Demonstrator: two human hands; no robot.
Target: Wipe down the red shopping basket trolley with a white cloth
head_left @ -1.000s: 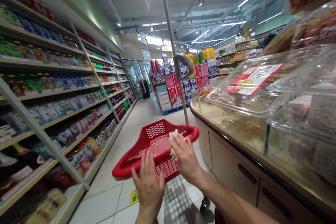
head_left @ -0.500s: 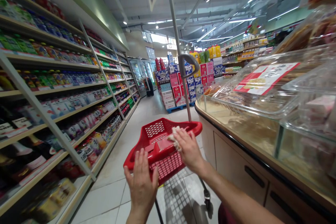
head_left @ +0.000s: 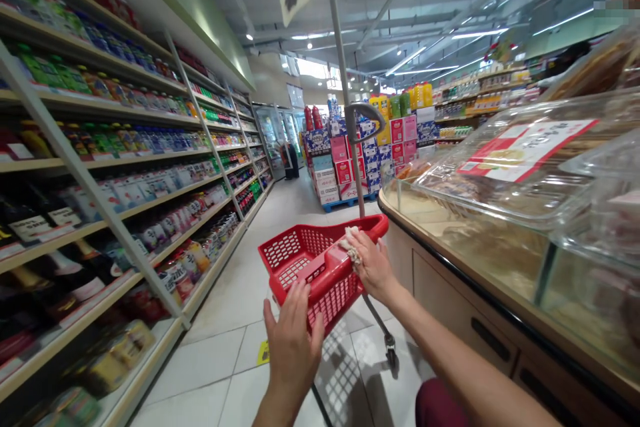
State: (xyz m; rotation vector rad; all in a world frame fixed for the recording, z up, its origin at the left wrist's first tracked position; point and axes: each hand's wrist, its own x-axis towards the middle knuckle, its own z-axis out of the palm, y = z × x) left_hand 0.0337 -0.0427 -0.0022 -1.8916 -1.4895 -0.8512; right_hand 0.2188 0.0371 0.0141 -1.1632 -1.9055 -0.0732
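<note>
A red plastic shopping basket on a metal-legged cart stands in front of me, with perforated sides and nothing visible inside. My right hand presses a crumpled off-white cloth against the basket's near rim, towards its right end. At the rim's left part is my left hand, fingers stretched out and slightly spread, holding nothing. Its fingertips overlap the basket edge; whether they touch it I cannot tell. A grey pole with a looped grey handle rises behind the basket.
Shelves of bottles and packs line the left side. On the right is a glass-edged counter with clear food containers. Stacked drink cartons stand ahead on a blue pallet. A caster wheel sits below the basket.
My right hand and the cloth have moved right along the rim. The basket has turned, its left end now nearer and lower. My left hand has shifted right.
</note>
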